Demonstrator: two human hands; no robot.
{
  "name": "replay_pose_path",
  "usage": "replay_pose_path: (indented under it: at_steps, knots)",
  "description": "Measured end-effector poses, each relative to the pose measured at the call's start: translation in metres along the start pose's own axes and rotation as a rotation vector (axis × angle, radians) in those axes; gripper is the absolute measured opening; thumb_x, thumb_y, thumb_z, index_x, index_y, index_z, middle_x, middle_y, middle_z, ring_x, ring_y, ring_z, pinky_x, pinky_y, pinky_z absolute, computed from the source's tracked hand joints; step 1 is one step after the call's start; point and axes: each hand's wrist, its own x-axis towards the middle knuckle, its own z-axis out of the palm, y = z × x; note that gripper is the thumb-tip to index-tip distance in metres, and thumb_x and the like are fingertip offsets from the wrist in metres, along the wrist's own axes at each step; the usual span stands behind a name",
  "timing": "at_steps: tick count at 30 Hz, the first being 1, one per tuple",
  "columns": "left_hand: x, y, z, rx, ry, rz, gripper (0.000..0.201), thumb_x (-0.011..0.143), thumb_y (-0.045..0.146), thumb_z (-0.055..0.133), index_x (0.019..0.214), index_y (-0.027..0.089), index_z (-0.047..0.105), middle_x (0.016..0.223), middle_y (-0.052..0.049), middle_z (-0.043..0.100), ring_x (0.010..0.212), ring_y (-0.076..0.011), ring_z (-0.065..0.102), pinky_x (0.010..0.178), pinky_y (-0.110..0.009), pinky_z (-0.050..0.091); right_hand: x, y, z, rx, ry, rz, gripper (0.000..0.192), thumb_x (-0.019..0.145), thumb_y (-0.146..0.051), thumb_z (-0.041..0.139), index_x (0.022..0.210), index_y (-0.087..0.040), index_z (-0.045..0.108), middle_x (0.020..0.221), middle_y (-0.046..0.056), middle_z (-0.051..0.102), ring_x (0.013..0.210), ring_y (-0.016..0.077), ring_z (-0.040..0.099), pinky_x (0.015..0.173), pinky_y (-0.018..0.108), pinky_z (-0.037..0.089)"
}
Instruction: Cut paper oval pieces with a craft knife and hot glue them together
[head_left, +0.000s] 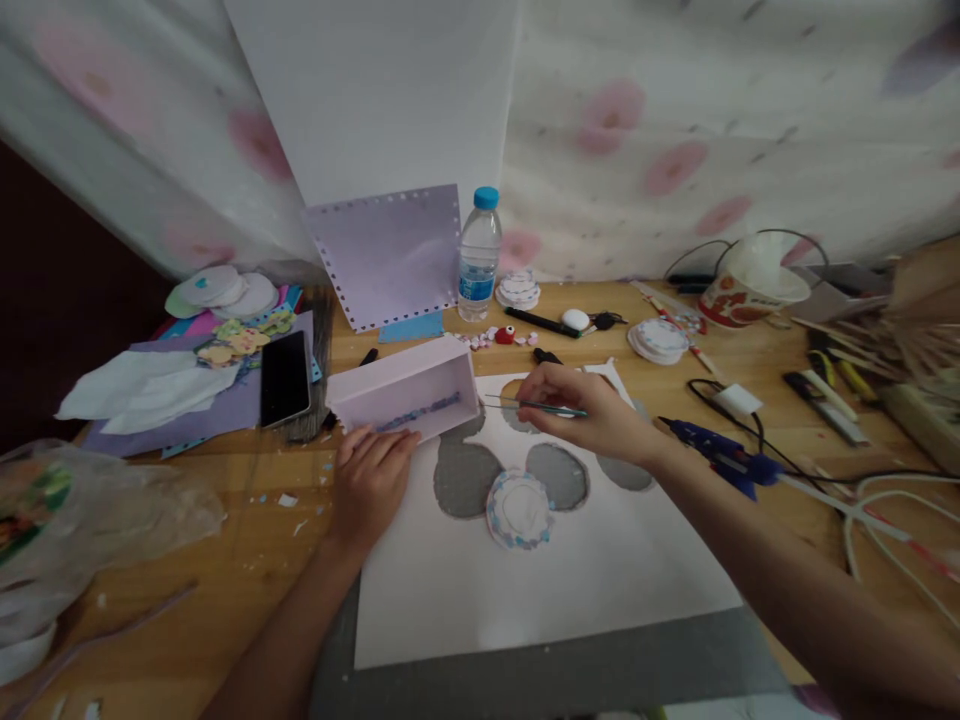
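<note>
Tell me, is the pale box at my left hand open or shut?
Open: the pale box has no cover facing us, so the bluish strip shows inside.

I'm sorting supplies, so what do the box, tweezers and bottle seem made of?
Box: probably matte card, from its thin, flat walls.
Tweezers: likely metal, going by the slim prongs; finish unclear.
Bottle: seemingly clear, glossy plastic, see-through with highlights.
</note>
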Motion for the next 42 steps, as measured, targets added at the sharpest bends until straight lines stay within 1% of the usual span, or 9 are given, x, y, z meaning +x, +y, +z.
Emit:
replay_pose_path:
  at_steps: [5, 10, 14, 17, 21, 25, 32, 36, 42]
  knots:
    - [0.000, 0.000, 0.001, 0.012, 0.009, -0.003, 0.016, 0.088, 0.012, 0.060, 0.094, 0.021, 0.071, 0.089, -0.002, 0.077, 0.077, -0.0180, 0.069, 0.094, -0.038, 0.039, 0.009, 0.006, 0.007, -0.040, 0.038, -0.107, 0.016, 0.085, -0.034, 0.063, 0.089, -0.019, 0.065, 0.084, 0.004, 0.071, 0.074, 0.0138, 0.066, 0.068, 0.026, 0.053]
    - [0.002, 0.001, 0.000, 0.006, 0.017, -0.012, 0.015, 0.088, 0.013, 0.059, 0.093, 0.021, 0.071, 0.089, -0.002, 0.077, 0.075, -0.0181, 0.069, 0.093, -0.038, 0.039, 0.018, 0.012, 0.027, -0.021, 0.033, -0.115, 0.011, 0.085, -0.027, 0.064, 0.091, -0.018, 0.065, 0.083, 0.003, 0.071, 0.074, 0.0131, 0.067, 0.070, 0.025, 0.053]
    - [0.002, 0.002, 0.000, 0.001, 0.017, -0.010, 0.015, 0.088, 0.011, 0.060, 0.093, 0.021, 0.071, 0.088, -0.002, 0.077, 0.074, -0.0180, 0.069, 0.092, -0.039, 0.039, 0.023, 0.022, 0.040, -0.274, -0.002, -0.159, 0.008, 0.086, -0.021, 0.063, 0.093, -0.017, 0.065, 0.080, 0.004, 0.069, 0.071, 0.0137, 0.063, 0.067, 0.025, 0.049]
    - [0.001, 0.001, 0.000, -0.005, 0.012, -0.019, 0.017, 0.088, 0.010, 0.060, 0.095, 0.021, 0.070, 0.089, -0.002, 0.077, 0.076, -0.0177, 0.069, 0.092, -0.038, 0.039, 0.024, 0.025, 0.043, -0.470, -0.039, -0.183, 0.010, 0.089, -0.021, 0.060, 0.097, -0.016, 0.064, 0.082, 0.006, 0.068, 0.075, 0.0160, 0.062, 0.069, 0.026, 0.046]
    - [-0.002, 0.000, 0.001, -0.015, 0.001, -0.021, 0.019, 0.087, 0.008, 0.060, 0.097, 0.021, 0.070, 0.090, -0.001, 0.076, 0.078, -0.0175, 0.069, 0.093, -0.038, 0.038, 0.025, 0.017, 0.046, -0.676, -0.099, -0.095, 0.014, 0.092, -0.024, 0.056, 0.101, -0.015, 0.063, 0.091, 0.009, 0.070, 0.087, 0.0199, 0.063, 0.075, 0.029, 0.044]
    - [-0.003, -0.001, 0.001, -0.020, -0.020, -0.033, 0.019, 0.087, 0.008, 0.060, 0.099, 0.021, 0.069, 0.093, -0.002, 0.076, 0.079, -0.0176, 0.068, 0.094, -0.039, 0.038, 0.030, 0.004, 0.051, -0.800, -0.168, -0.077, 0.019, 0.096, -0.026, 0.049, 0.098, -0.015, 0.064, 0.090, 0.008, 0.070, 0.085, 0.0200, 0.064, 0.069, 0.028, 0.040]
    - [-0.002, 0.002, 0.001, -0.028, -0.035, -0.041, 0.020, 0.088, 0.009, 0.059, 0.100, 0.021, 0.069, 0.092, -0.001, 0.075, 0.079, -0.0178, 0.067, 0.094, -0.038, 0.037, 0.045, 0.002, 0.066, -0.798, -0.177, -0.143, 0.020, 0.096, -0.024, 0.047, 0.094, -0.016, 0.065, 0.090, 0.007, 0.070, 0.079, 0.0171, 0.062, 0.057, 0.027, 0.030]
    - [-0.003, 0.003, 0.001, -0.032, -0.034, -0.049, 0.020, 0.088, 0.009, 0.058, 0.100, 0.022, 0.069, 0.091, -0.001, 0.075, 0.079, -0.0176, 0.067, 0.095, -0.038, 0.037, 0.050, 0.003, 0.074, -0.754, -0.207, -0.152, 0.017, 0.094, -0.020, 0.049, 0.095, -0.015, 0.065, 0.092, 0.008, 0.070, 0.080, 0.0168, 0.062, 0.059, 0.027, 0.032]
    - [-0.005, 0.003, 0.001, -0.031, -0.043, -0.052, 0.024, 0.088, 0.007, 0.056, 0.101, 0.022, 0.069, 0.091, -0.001, 0.075, 0.081, -0.0173, 0.067, 0.094, -0.038, 0.037, 0.059, -0.006, 0.081, -0.752, -0.256, -0.181, 0.015, 0.094, -0.020, 0.051, 0.096, -0.013, 0.065, 0.092, 0.009, 0.070, 0.080, 0.0175, 0.062, 0.061, 0.027, 0.035]
